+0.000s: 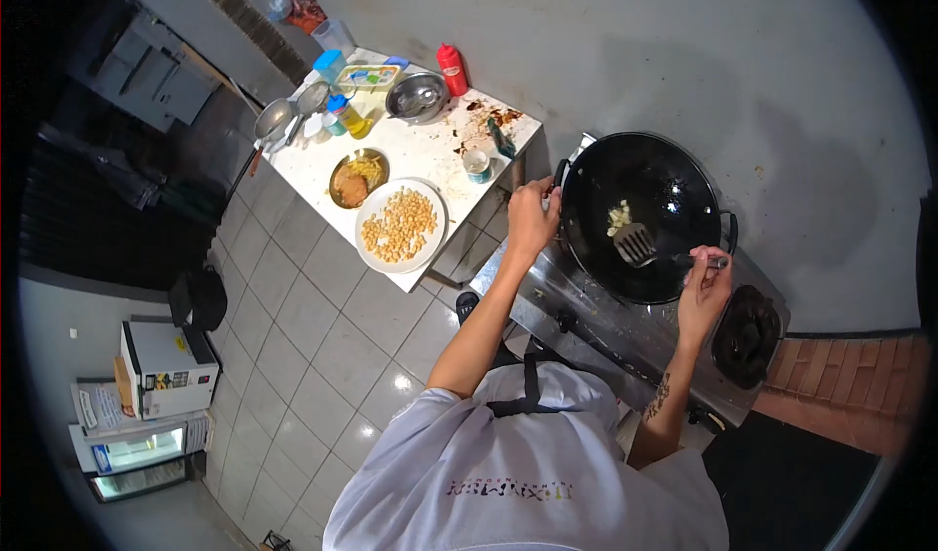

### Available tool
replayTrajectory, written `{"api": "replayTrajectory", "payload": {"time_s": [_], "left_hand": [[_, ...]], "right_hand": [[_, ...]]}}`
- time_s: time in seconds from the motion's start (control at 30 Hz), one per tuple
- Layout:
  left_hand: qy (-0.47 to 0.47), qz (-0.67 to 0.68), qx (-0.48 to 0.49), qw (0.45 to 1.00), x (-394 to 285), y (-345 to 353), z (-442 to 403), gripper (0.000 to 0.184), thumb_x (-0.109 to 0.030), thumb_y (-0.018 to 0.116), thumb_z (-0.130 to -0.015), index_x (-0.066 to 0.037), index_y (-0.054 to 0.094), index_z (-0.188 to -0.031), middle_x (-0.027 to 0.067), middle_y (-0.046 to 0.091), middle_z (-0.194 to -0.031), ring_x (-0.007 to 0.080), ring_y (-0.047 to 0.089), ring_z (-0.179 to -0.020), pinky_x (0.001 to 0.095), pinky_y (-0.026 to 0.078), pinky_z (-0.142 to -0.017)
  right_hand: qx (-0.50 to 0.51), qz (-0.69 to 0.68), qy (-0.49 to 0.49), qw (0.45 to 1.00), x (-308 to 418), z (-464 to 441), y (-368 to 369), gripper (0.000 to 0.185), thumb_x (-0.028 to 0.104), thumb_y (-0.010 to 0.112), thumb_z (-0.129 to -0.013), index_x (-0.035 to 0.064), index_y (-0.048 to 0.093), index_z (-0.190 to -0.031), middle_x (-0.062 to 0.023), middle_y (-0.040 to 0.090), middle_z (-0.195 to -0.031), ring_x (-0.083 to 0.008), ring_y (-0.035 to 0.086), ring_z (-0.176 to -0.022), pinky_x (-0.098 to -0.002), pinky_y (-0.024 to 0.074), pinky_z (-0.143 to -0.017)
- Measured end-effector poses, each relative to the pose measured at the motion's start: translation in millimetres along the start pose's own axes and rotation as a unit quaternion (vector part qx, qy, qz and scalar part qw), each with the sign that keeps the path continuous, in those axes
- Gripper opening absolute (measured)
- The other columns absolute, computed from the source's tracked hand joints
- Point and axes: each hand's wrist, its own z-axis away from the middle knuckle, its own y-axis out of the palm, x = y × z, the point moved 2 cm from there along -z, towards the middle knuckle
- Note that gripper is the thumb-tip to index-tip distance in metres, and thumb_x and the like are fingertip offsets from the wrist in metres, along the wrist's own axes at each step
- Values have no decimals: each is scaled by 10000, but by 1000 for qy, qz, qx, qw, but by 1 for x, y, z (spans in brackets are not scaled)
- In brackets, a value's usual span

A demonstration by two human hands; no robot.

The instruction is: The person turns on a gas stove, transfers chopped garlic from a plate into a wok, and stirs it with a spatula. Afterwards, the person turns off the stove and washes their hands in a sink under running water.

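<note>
A black wok (611, 268) sits on the steel stove, with a small heap of pale chopped pieces (619, 218) near its middle. My left hand (533, 215) is closed at the wok's left loop handle; the fingertips are partly hidden. In my right hand (705, 282) is the dark handle of a slotted spatula (636, 246). Its blade rests in the wok, right beside the chopped pieces.
Left of the stove stands a white table (451, 175) bearing a plate of chickpea-like pieces (401, 225), a bowl of food (358, 178), a metal bowl (417, 98), a red squeeze bottle (451, 69) and an opened can (477, 166). A second burner (747, 336) lies at right.
</note>
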Motion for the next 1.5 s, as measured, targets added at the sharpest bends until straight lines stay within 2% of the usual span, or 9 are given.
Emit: {"api": "replayTrajectory", "payload": {"time_s": [0.1, 0.2, 0.47, 0.57, 0.73, 0.87, 1.1, 1.23, 1.5], "left_hand": [[-1, -2, 13, 1000, 6, 1, -1, 258, -150, 644, -859, 32, 696, -1033, 229, 678, -871, 353, 649, -810, 434, 498, -764], [21, -7, 8, 1000, 4, 0, -1, 249, -145, 650, -859, 23, 699, -1036, 226, 686, -877, 333, 667, -798, 427, 507, -749], [34, -84, 8, 996, 2, -4, -2, 239, -180, 684, -860, 0, 714, -1014, 205, 653, -879, 327, 647, -815, 406, 498, -765], [31, -49, 19, 998, 2, -4, -1, 238, -153, 665, -858, 17, 707, -1019, 195, 603, -838, 359, 608, -811, 436, 475, -744], [28, -39, 21, 999, 3, -2, -1, 236, -155, 663, -860, 11, 710, -1022, 194, 599, -814, 350, 606, -776, 428, 478, -716], [40, -42, 27, 998, 2, -4, -4, 242, -159, 660, -866, 15, 708, -1026, 189, 600, -801, 340, 600, -751, 432, 470, -699], [23, -56, 43, 997, -7, -8, -3, 249, -149, 659, -891, 33, 698, -1057, 224, 696, -922, 314, 685, -848, 385, 504, -772], [1, -47, 56, 997, -10, -8, -3, 284, -171, 640, -910, 50, 686, -1081, 234, 703, -976, 329, 699, -913, 380, 512, -806], [-12, -29, 65, 997, -12, -8, -3, 270, -158, 632, -911, 47, 686, -1078, 256, 688, -953, 367, 685, -904, 401, 507, -818]], "right_hand": [[-16, 104, -52, 993, 19, -10, -15, 74, 89, 525, -994, 16, 530, -1006, -45, 634, -860, -97, 580, -683, -251, 453, -606], [10, 226, 38, 973, 42, -14, -13, 87, 115, 539, -972, 30, 531, -987, -113, 647, -762, -180, 634, -654, -320, 456, -594], [0, 73, -106, 992, 6, -14, 32, 65, 64, 513, -962, 4, 536, -956, -144, 631, -839, -302, 642, -728, -376, 478, -658], [34, 83, -77, 993, 23, -20, 18, 64, 53, 508, -962, -2, 538, -971, -155, 632, -858, -313, 640, -730, -381, 479, -662], [83, 157, -58, 982, 20, -18, 12, 78, 33, 510, -962, -3, 551, -1018, -155, 643, -904, -305, 642, -725, -363, 479, -650], [102, 98, -67, 988, 29, -18, 10, 104, 28, 518, -961, 0, 576, -1043, -140, 645, -925, -219, 610, -679, -313, 473, -628], [-22, -30, -1, 999, -3, 10, -5, 85, 5, 486, -980, -12, 557, -1023, -65, 651, -1027, -55, 513, -624, -213, 442, -567], [-26, -68, -1, 997, -18, 34, 7, 65, 5, 464, -995, -22, 501, -1041, -141, 625, -1054, -54, 492, -629, -200, 436, -579], [-114, -64, -6, 991, -32, 22, 3, 69, -2, 501, -973, -29, 530, -1029, -104, 663, -1026, -63, 535, -624, -208, 455, -560]]}}
